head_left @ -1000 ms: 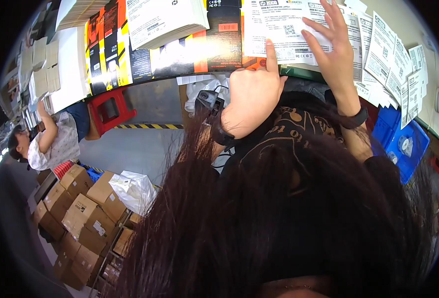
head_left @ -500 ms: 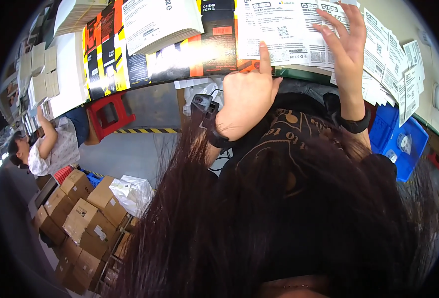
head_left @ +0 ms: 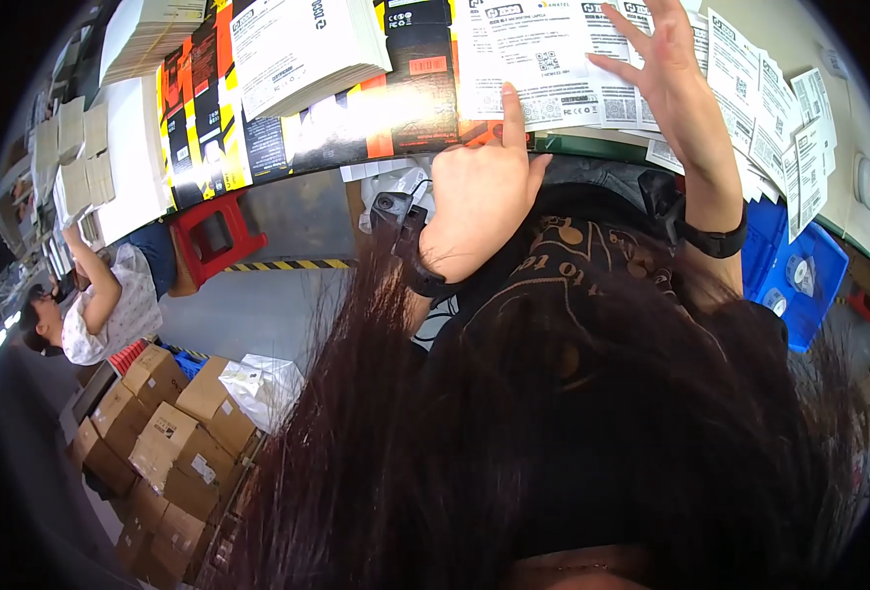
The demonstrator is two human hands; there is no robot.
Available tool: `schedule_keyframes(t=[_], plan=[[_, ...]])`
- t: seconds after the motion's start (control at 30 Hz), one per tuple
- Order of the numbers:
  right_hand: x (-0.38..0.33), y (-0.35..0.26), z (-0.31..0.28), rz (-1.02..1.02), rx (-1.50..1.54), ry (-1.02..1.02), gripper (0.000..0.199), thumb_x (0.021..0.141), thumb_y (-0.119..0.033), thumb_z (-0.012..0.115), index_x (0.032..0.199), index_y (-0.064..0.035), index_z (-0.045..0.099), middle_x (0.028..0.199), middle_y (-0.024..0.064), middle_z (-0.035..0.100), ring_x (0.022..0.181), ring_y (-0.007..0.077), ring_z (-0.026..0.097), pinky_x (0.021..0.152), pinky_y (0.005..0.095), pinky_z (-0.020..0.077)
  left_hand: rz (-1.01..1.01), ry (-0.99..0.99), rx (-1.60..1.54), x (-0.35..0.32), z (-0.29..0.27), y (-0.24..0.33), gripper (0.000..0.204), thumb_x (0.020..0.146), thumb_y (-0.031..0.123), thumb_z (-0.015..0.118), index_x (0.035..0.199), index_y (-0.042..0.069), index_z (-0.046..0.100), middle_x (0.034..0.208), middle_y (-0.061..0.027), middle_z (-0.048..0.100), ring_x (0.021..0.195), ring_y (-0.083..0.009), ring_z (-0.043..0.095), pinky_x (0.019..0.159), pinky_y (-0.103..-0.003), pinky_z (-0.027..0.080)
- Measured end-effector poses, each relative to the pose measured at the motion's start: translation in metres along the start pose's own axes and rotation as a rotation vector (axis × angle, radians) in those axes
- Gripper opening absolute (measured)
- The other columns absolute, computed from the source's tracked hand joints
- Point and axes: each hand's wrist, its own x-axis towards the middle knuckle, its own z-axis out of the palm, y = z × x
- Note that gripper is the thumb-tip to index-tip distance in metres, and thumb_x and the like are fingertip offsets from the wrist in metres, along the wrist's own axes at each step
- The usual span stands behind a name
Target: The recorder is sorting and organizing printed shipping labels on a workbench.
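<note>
My left hand point(head_left: 479, 192) stretches its index finger onto a white printed sheet point(head_left: 513, 64) near the table's front edge. Its thumb sticks out to the side, the other fingers are mostly hidden, and I see nothing held. Over the sheets just to the right, my right hand point(head_left: 666, 74) is open with fingers spread; one or more fingertips pass out of the upper edge. Whether it touches paper I cannot tell. Overlapping loose printed sheets point(head_left: 745, 84) fan out to its right. Each wrist wears a black strap with a small device.
A thick stack of printed sheets point(head_left: 307, 49) lies on black, orange and yellow printed boxes point(head_left: 420, 74). Below the table stand a blue bin point(head_left: 784, 280) at right and a red stool point(head_left: 220, 236) at left. Cardboard boxes point(head_left: 179, 452) are piled behind; another person point(head_left: 110, 305) works at far left.
My right hand has shifted left over the sheets, its fingers spread wider. My left index finger stays on the same sheet. The whole view has moved slightly.
</note>
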Motion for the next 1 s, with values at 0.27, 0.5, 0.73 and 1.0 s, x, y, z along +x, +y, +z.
schedule_keyframes(t=[0.27,0.5,0.73,1.0], plan=[[0.012,-0.011,0.021,0.332,-0.523,0.421,0.058,0.092,-0.033,0.043,0.136,-0.0060,0.016,0.133,0.0102,0.020,0.118,0.0272,0.032,0.089,0.0396,0.0413,0.010,0.008,-0.016,0.003,-0.005,0.000,0.073,0.077,0.036,0.063,0.127,-0.012,0.037,0.051,-0.0058,0.057,0.042,-0.0201,0.057,0.042,-0.034,0.046],[0.007,0.009,-0.001,0.219,-0.450,0.437,0.042,0.087,-0.023,0.057,0.123,-0.0038,0.044,0.116,0.0077,0.050,0.097,0.0152,0.053,0.077,0.0324,0.0470,0.055,0.010,-0.179,0.025,-0.029,-0.021,0.055,0.077,0.034,0.063,0.120,0.003,0.050,0.057,-0.0092,0.060,0.050,-0.0264,0.060,0.049,-0.037,0.048],[0.001,0.041,-0.037,-0.274,0.291,-0.268,0.067,0.094,-0.038,0.042,0.142,-0.0072,0.006,0.147,0.0127,0.006,0.130,0.0329,0.028,0.094,0.0436,0.0420,0.125,0.093,-0.453,0.071,-0.018,-0.028,0.030,0.077,0.027,0.064,0.101,0.010,0.059,0.064,-0.0119,0.060,0.062,-0.0320,0.061,0.057,-0.040,0.047],[0.000,-0.005,0.018,0.168,-0.452,0.388,0.047,0.086,-0.015,0.058,0.127,-0.0008,0.041,0.129,0.0130,0.041,0.097,0.0215,0.055,0.085,0.0321,0.0443,0.163,-0.009,-0.694,0.092,0.003,-0.039,0.015,0.078,0.023,0.063,0.086,0.011,0.058,0.065,-0.0119,0.059,0.066,-0.0310,0.060,0.060,-0.038,0.044]])
